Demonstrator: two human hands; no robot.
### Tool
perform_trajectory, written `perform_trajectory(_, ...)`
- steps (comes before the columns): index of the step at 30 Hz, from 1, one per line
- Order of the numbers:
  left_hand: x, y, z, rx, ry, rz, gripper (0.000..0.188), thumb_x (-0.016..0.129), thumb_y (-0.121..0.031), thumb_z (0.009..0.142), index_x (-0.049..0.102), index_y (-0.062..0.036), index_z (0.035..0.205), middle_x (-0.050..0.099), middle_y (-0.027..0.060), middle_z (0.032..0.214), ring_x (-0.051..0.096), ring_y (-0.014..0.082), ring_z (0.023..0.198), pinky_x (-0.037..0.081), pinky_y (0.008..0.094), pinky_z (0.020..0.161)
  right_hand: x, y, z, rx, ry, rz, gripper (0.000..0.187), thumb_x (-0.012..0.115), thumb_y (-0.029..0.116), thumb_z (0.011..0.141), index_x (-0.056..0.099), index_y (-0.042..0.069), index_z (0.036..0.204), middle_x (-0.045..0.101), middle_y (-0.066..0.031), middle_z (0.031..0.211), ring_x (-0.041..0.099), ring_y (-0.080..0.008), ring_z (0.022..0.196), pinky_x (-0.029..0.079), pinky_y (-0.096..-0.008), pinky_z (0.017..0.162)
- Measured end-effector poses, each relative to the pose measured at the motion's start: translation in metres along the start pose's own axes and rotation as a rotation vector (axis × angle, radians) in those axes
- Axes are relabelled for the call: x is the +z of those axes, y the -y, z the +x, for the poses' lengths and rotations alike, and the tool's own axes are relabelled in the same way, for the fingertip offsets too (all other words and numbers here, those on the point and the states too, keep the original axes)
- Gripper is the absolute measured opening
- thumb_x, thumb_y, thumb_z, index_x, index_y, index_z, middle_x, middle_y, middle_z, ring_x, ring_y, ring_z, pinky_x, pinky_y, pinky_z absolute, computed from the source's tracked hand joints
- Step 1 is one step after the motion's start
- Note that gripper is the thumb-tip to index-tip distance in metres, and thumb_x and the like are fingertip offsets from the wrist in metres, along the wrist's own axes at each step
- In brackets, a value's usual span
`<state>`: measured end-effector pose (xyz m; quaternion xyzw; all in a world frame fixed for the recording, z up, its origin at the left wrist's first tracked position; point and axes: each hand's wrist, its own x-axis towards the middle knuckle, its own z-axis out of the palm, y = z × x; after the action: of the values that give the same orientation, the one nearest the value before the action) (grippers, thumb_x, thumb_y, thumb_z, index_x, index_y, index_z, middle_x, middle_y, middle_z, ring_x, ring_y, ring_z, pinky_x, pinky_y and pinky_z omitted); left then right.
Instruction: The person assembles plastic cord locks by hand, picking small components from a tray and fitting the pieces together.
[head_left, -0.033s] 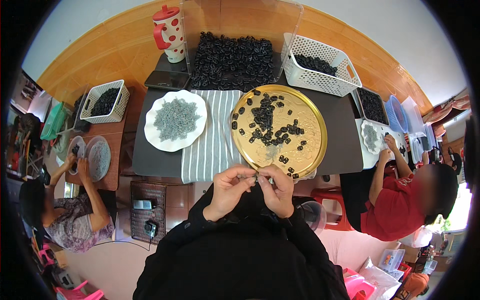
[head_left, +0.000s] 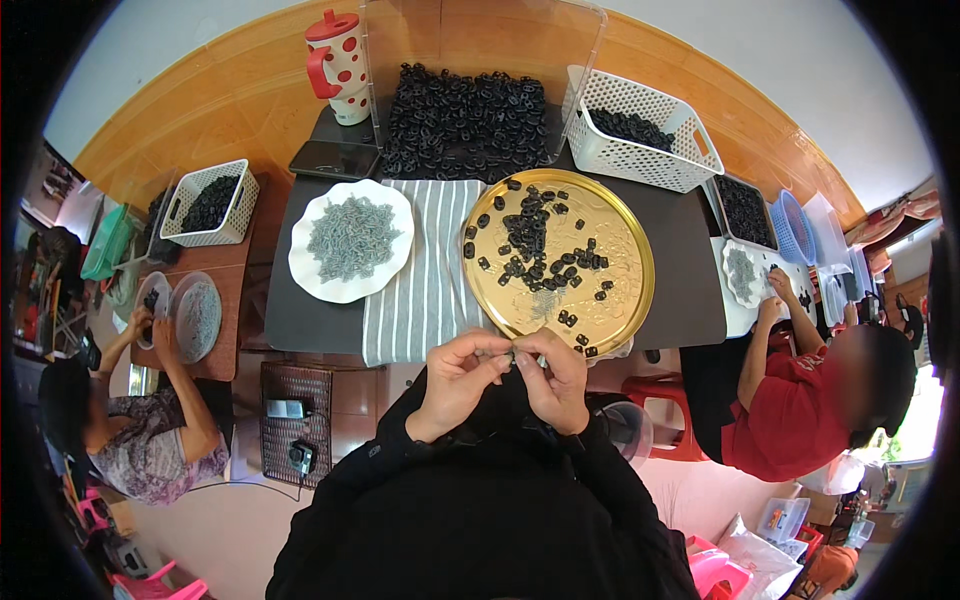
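My left hand (head_left: 455, 392) and my right hand (head_left: 556, 385) meet in front of the table's near edge, thumbs and forefingers pinched together. Between the fingertips shows a bit of a small dark piece (head_left: 512, 357), mostly covered, so its exact kind cannot be made out. Just beyond the hands lies a round gold tray (head_left: 625, 290) with many small black oval plastic parts (head_left: 527, 235), some heaped, some scattered. Left of it a white scalloped plate (head_left: 305, 280) holds a pile of small grey metal-looking pieces (head_left: 352, 240). A grey-and-white striped cloth (head_left: 420, 300) runs between plate and tray.
Behind stands a clear bin (head_left: 480, 165) of black parts, with a white perforated basket (head_left: 640, 170) to its right. A dotted tumbler (head_left: 345, 75) and a phone (head_left: 335, 159) are at the back left. People work at side tables, left (head_left: 150, 440) and right (head_left: 800, 410).
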<state>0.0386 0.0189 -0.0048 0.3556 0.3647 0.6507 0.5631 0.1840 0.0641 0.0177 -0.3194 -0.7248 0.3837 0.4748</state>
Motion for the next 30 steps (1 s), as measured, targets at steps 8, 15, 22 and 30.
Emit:
perform_trajectory(8, -0.002, 0.004, 0.0, 0.035, 0.025, 0.001, 0.02, 0.058, 0.008, 0.085, 0.063, 0.0024, 0.104, 0.06, 0.0059, 0.092, 0.059, 0.01, 0.078, 0.048, 0.0204, 0.061, 0.001, 0.001, -0.001, 0.021, 0.044, 0.007, 0.021, 0.057, -0.004, 0.084, 0.06, 0.0, 0.105, 0.061, -0.0088, 0.08, 0.059, -0.0153, 0.069, 0.046, -0.0255, 0.065)
perform_trajectory(15, -0.002, 0.004, 0.005, 0.022, 0.027, -0.031, 0.02, 0.058, 0.005, 0.087, 0.064, 0.0022, 0.106, 0.059, 0.0053, 0.092, 0.057, 0.0085, 0.076, 0.047, 0.0201, 0.062, -0.029, -0.001, 0.001, 0.19, -0.023, 0.005, 0.018, 0.059, 0.0, 0.086, 0.059, -0.002, 0.103, 0.058, -0.0053, 0.079, 0.054, -0.01, 0.069, 0.043, -0.0229, 0.063)
perform_trajectory(22, -0.011, 0.001, 0.009, -0.018, -0.02, -0.034, 0.018, 0.057, 0.004, 0.087, 0.064, 0.0039, 0.104, 0.059, 0.0047, 0.087, 0.057, 0.0094, 0.071, 0.046, 0.0204, 0.062, -0.119, 0.112, 0.012, -0.507, 0.832, 0.185, 0.011, 0.06, 0.011, 0.08, 0.062, 0.0, 0.083, 0.059, -0.0074, 0.076, 0.058, -0.0196, 0.061, 0.046, -0.0322, 0.055)
perform_trajectory(30, -0.016, -0.002, 0.01, -0.069, -0.024, -0.063, 0.017, 0.059, 0.0, 0.088, 0.065, 0.0022, 0.104, 0.062, 0.0044, 0.087, 0.057, 0.0082, 0.074, 0.045, 0.0203, 0.062, -0.072, 0.148, 0.067, -0.672, 1.197, 1.142, 0.022, 0.054, 0.025, 0.093, 0.06, 0.007, 0.102, 0.059, -0.0051, 0.078, 0.057, -0.0148, 0.058, 0.041, -0.0255, 0.043)
